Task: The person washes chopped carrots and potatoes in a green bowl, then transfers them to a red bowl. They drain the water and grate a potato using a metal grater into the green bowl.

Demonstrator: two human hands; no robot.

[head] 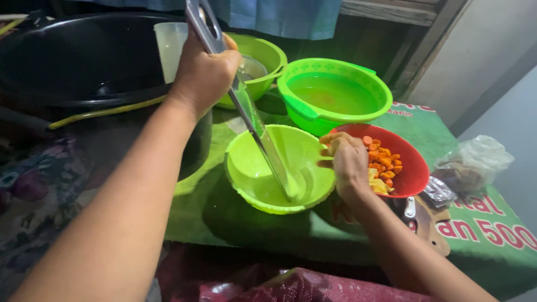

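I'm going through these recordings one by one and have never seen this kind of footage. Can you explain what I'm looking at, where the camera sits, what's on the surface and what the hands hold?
There is no machine here: a person works with two bare hands, filmed by one camera worn on the head and looking down. The left hand grips the handle of a long metal slicer, its lower end standing tilted inside a light green bowl. The right hand rests at that bowl's rim, beside a red bowl of chopped carrot pieces. Behind stand a green basin of water, another green bowl and a large black pot. All rest on a green printed cloth; a crumpled plastic bag lies at right.
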